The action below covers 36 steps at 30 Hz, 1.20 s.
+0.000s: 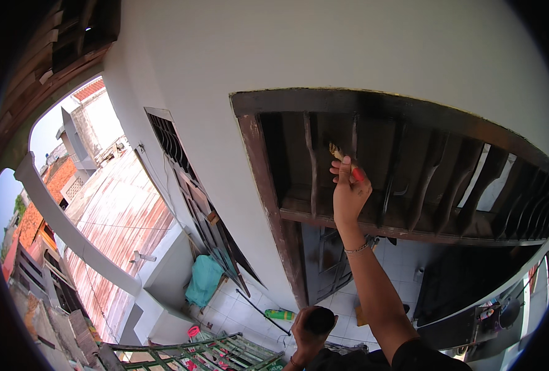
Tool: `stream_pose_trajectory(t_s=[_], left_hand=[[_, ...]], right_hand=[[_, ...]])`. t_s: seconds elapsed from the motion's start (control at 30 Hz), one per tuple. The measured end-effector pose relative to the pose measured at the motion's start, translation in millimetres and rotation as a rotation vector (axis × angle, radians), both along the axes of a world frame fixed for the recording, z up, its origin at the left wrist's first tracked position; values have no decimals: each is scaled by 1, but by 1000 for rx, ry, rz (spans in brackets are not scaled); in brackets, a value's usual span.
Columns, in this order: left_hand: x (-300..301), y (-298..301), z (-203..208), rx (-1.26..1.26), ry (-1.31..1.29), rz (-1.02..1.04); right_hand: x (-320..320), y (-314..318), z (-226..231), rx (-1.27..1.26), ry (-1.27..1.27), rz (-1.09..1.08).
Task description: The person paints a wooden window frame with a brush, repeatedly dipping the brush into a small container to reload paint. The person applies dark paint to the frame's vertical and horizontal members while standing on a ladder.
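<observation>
My right hand (352, 185) is raised in front of the slatted transom above a doorway. Its fingers are closed round a small paintbrush (338, 152) whose handle has a red end. The bristles point up and away, among the wavy wooden slats (312, 164); whether they touch the wood I cannot tell. Around the slats runs a dark brown frame (373, 102), glossy along the top and duller on its left post. Low in the view, my left hand (307, 337) grips a round container (319, 320) with a dark top or dark contents.
A white wall (200, 123) surrounds the doorway, with a second slatted opening (172, 139) to the left. Far below are a pale tiled floor, a teal cloth-covered bundle (204, 280), a green bottle-shaped thing (280, 314) and green metal bars (212, 351). Rusty roofing (116, 241) lies beyond the balcony.
</observation>
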State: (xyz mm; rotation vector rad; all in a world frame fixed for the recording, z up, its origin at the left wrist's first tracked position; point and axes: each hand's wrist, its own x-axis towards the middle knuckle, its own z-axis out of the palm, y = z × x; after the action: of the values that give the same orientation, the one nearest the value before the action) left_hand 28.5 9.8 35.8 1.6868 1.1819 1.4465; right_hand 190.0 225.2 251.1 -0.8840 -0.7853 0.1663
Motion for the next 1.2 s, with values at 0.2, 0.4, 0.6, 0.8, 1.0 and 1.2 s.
stream_pose_trajectory(t_s=[0.2, 0.4, 0.6, 0.8, 1.0, 1.2], left_hand=[[-5, -3, 12, -12, 56, 31], [-2, -1, 14, 4, 10, -7], [-6, -6, 8, -42, 22, 5], [-2, -2, 17, -15, 29, -23], [-7, 0, 9, 12, 13, -11], [-8, -5, 11, -4, -4, 6]], right_hand=[[4, 3, -5, -73, 13, 138], [14, 7, 0, -67, 59, 114], [16, -13, -1, -150, 26, 155], [17, -10, 7, -207, 30, 246], [16, -3, 6, -202, 39, 173], [22, -29, -2, -256, 21, 194]])
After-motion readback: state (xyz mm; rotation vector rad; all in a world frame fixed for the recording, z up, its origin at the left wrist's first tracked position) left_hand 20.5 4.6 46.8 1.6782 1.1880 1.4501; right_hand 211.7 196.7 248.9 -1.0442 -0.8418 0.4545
